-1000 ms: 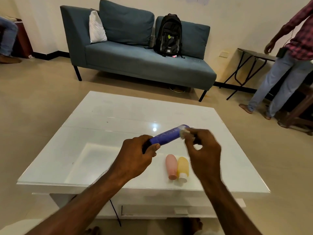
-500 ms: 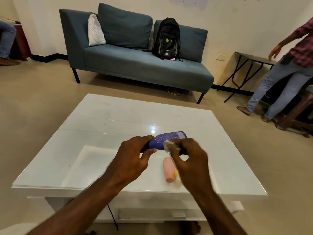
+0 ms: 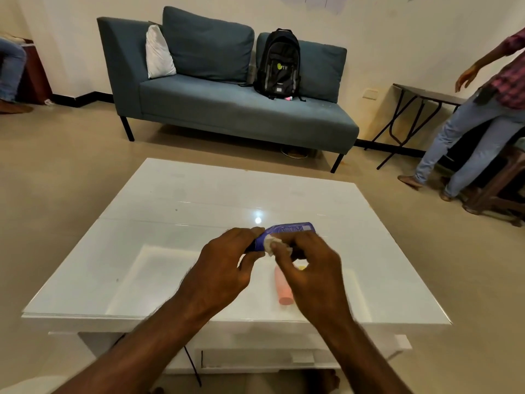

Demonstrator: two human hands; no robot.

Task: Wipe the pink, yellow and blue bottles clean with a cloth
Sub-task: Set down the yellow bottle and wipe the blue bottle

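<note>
My left hand (image 3: 224,268) grips the near end of the blue bottle (image 3: 289,230), held sideways above the white table (image 3: 170,223). My right hand (image 3: 309,268) pinches a small white cloth (image 3: 272,243) against the bottle's side, close to my left fingers. The pink bottle (image 3: 282,285) lies flat on the table below my right hand, partly covered by it. Only a sliver of the yellow bottle (image 3: 301,268) shows beside the pink one; the rest is hidden by my right hand.
A teal sofa (image 3: 227,109) with a black backpack (image 3: 279,64) stands beyond the table. A person in jeans (image 3: 471,132) stands at the right by a folding table (image 3: 420,93). Another person's leg (image 3: 11,69) shows at far left.
My right hand has slid the cloth along the blue bottle from its far end toward my left hand. The bottle has dropped a little lower, and my right hand now covers the yellow bottle.
</note>
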